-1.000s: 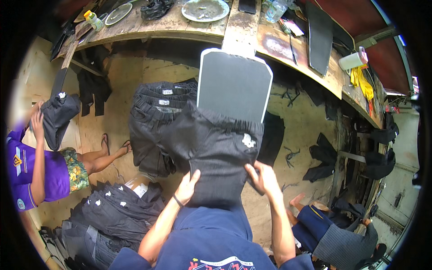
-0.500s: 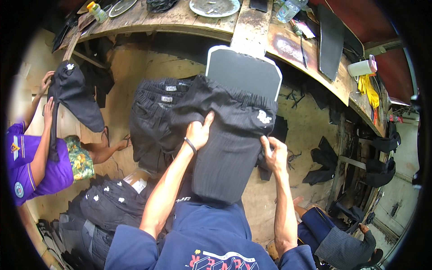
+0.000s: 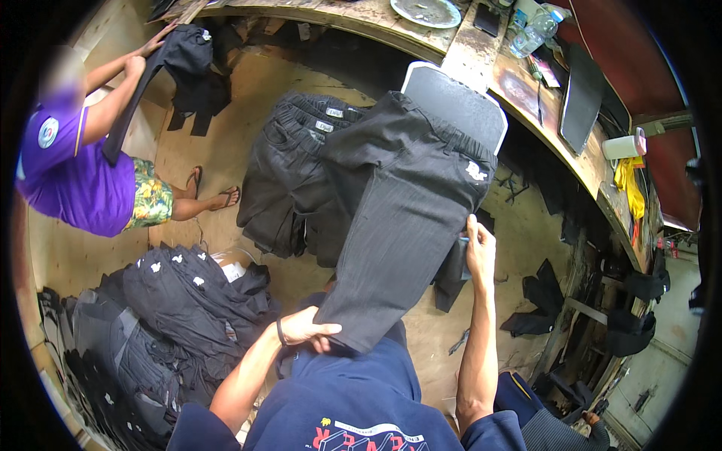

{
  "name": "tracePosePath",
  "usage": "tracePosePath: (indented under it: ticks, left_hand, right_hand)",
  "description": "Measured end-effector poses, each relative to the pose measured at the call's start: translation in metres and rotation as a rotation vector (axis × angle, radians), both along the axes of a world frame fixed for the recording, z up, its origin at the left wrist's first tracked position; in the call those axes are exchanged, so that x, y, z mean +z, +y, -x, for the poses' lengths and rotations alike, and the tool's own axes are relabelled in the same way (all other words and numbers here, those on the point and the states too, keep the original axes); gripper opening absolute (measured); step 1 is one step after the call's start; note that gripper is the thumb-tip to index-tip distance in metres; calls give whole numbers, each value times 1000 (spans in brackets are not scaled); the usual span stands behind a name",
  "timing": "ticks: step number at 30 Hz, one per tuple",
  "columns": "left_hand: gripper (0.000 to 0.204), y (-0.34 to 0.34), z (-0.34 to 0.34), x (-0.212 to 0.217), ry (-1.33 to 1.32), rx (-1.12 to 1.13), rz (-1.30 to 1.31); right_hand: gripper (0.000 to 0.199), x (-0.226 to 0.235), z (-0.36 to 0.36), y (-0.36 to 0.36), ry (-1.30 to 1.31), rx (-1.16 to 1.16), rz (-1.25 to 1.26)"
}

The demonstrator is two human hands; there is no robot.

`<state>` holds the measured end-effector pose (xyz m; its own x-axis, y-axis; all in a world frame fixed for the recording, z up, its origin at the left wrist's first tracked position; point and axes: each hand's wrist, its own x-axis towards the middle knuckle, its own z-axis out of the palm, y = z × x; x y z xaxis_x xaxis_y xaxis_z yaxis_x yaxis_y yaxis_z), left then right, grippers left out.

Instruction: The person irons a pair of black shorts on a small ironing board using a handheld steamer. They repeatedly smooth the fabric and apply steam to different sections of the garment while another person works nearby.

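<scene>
A pair of black elastic-waist pants (image 3: 398,240) lies spread over a grey board with a white edge (image 3: 459,101), the leg reaching down toward my lap. At the lower end of that leg my left hand (image 3: 308,328) grips the hem, thumb on top and fingers partly beneath. My right hand (image 3: 480,244) pinches the right side edge, below a small white print (image 3: 476,171) near the waistband. To the left, more black pants (image 3: 293,169) with white waist labels hang beside the ones I hold.
A heap of black garments (image 3: 180,308) lies at the lower left. A person in a purple shirt (image 3: 90,165) handles black pants (image 3: 184,68) at far left; another's striped sleeve (image 3: 553,428) shows lower right. The wooden bench (image 3: 519,83) holds a plate (image 3: 426,11), bottle (image 3: 535,34) and white mug (image 3: 624,146).
My left hand has moved from the middle of the pants down to the leg's hem. My right hand stays at the side edge. The view has shifted; the person in purple has raised their arms.
</scene>
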<state>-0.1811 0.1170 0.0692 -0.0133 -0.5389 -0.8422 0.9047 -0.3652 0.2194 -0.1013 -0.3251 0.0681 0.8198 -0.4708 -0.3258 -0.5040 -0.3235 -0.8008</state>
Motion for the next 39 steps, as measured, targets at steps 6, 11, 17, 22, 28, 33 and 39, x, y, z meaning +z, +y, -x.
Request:
tracePosePath:
  ticks: [6,11,17,22,28,33,39]
  left_hand:
    - [57,-7,-29,40,-908,-690,-483]
    - [29,-86,-129,65,-1944,28,-395]
    - [52,-242,-249,35,-2569,-628,101]
    - [72,-278,-267,80,-1873,-1506,-10]
    - [58,-299,-256,105,-1940,-2002,-525]
    - [48,-252,-278,39,-2456,-877,-204]
    - [63,-250,-307,-8,-2486,-172,189]
  right_hand:
    - [52,43,38,21,118,-29,52]
    - [42,87,70,108,-339,-118,338]
    - [69,70,80,168,-206,340,693]
    - [65,52,68,167,-174,364,768]
    - [70,69,71,171,-129,262,713]
    - [96,84,70,161,151,475,603]
    - [87,70,35,156,-301,646,633]
